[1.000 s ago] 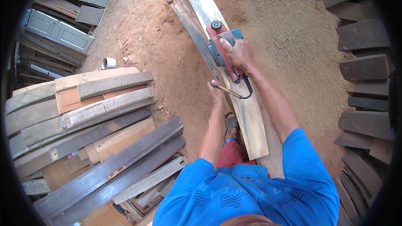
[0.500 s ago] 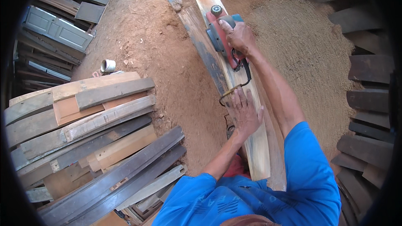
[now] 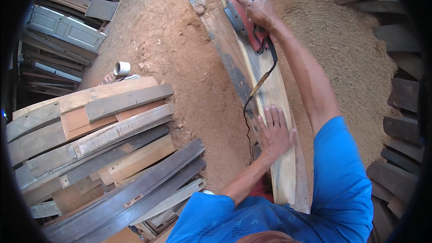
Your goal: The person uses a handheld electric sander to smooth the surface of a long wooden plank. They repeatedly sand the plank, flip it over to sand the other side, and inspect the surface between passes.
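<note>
My right hand point(image 3: 262, 12) is closed around the grip of a red and grey electric hand planer point(image 3: 239, 14), which has a black front knob. The planer rests on the far end of a long pale wooden board point(image 3: 270, 87). Flat on the nearer half of that board lies my left hand point(image 3: 276, 136), fingers spread and holding nothing. From the planer's rear, a black power cord point(image 3: 273, 65) with a yellowish wrapped section crosses the board and hangs off its left side. Beneath the board is a longer weathered plank point(image 3: 223, 58).
Stacked old planks point(image 3: 121, 130) fill the left side, with a pale cup-like container point(image 3: 122, 68) beyond them. A panelled grey door point(image 3: 67, 27) leans farther back. Wood shavings point(image 3: 333, 63) cover the ground on the right, bordered by more dark timber point(image 3: 402, 94).
My right hand has pushed the planer farther away along the board, and the cord has stretched out behind it. My left hand stays flat on the board.
</note>
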`<state>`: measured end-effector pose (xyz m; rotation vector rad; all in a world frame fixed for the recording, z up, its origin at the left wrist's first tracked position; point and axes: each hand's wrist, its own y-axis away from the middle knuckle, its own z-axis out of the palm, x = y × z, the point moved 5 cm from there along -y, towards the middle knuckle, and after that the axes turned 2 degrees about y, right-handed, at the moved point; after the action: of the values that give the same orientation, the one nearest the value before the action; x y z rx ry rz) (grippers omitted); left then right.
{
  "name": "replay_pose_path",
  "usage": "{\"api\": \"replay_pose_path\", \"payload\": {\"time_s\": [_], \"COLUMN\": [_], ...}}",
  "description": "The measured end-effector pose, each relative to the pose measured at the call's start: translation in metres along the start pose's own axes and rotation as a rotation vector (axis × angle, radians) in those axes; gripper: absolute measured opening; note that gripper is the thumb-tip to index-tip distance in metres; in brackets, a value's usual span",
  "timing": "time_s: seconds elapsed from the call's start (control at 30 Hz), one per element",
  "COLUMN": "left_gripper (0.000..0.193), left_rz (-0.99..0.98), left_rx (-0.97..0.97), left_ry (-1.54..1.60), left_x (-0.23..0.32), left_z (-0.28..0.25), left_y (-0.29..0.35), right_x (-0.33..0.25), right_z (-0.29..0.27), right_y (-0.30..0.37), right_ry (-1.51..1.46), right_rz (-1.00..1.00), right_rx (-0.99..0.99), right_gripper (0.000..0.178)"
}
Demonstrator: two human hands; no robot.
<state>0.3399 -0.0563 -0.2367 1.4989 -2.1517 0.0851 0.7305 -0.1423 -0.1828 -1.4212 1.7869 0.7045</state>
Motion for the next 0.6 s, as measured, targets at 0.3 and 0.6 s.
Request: {"api": "replay_pose_path", "payload": {"time_s": [0.3, 0.6], "left_gripper": [0.097, 0.094], "left_rz": [-0.028, -0.031], "left_rx": [-0.060, -0.099], "left_ry": [0.029, -0.030], "left_x": [-0.002, -0.001], "left_z": [0.003, -0.006], "left_y": [0.001, 0.001], "right_x": [-0.042, -0.010], "right_z": [0.005, -0.025], "right_y": [-0.058, -0.039], "right_ry": [-0.018, -0.162], "right_rz": [-0.247, -0.066], "right_rx": [-0.041, 0.084], "right_gripper": [0.041, 0.052]}}
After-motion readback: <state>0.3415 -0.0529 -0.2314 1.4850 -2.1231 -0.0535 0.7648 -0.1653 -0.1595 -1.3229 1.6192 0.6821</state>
